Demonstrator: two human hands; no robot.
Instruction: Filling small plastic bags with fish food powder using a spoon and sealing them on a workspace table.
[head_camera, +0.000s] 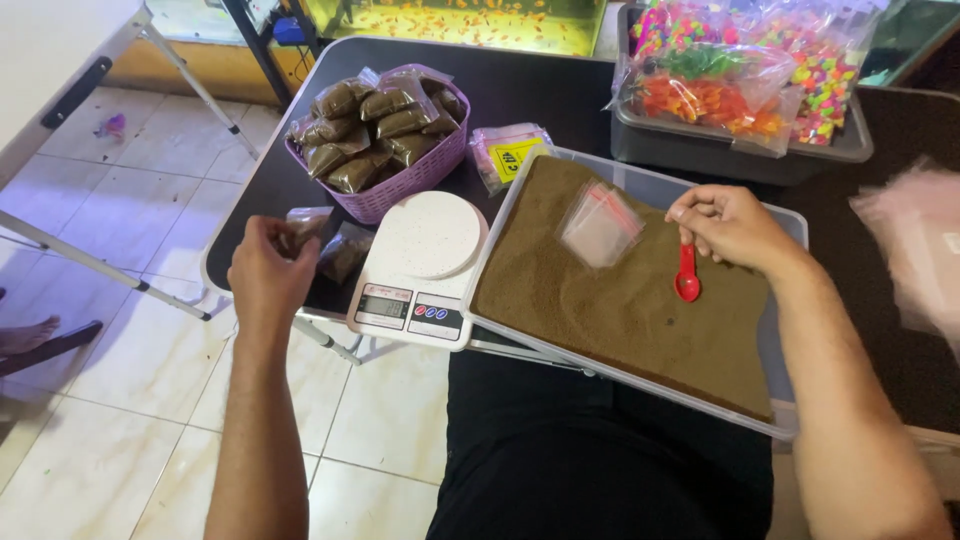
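My left hand (266, 275) reaches over the table's left edge and closes on a small clear bag of brown powder (305, 225), with another filled bag (345, 252) lying beside it. My right hand (728, 227) holds a small red spoon (687, 275) by its handle, bowl down on the brown powder in a clear tray (640, 190). An empty small clear bag (600, 225) lies on the powder to the left of that hand. A white kitchen scale (420, 265) sits between the two hands with nothing on its round platform.
A purple basket (410, 180) holds several filled brown bags. A pack of small bags (508, 152) lies behind the scale. A grey bin (730, 145) with bags of bright coloured gravel stands at the back right. A fish tank (470, 20) is behind the black table (560, 90).
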